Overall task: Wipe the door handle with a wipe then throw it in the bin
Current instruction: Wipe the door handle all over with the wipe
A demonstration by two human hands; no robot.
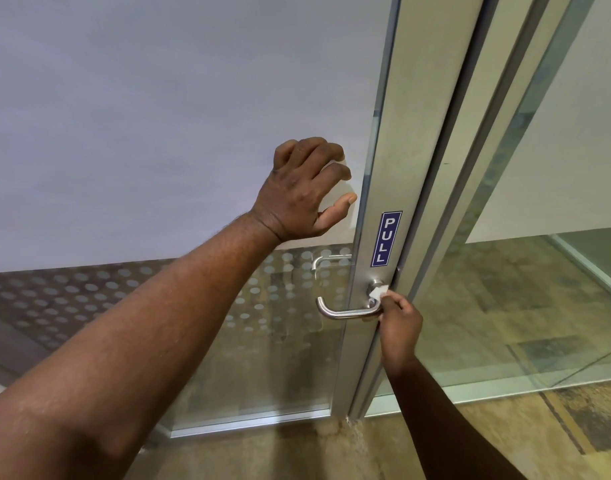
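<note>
While the right hand [399, 327] pinches a small white wipe [379, 292] in its fingertips, the wipe presses against the round base of the steel door handle [345, 311], where the lever meets the metal door frame [383, 188]. Above the handle sits a blue PULL sign [386, 239]. Higher and further from the frame, the left hand [306, 192] rests with fingers spread and curled, holding nothing, on the frosted glass [158, 116].
</note>
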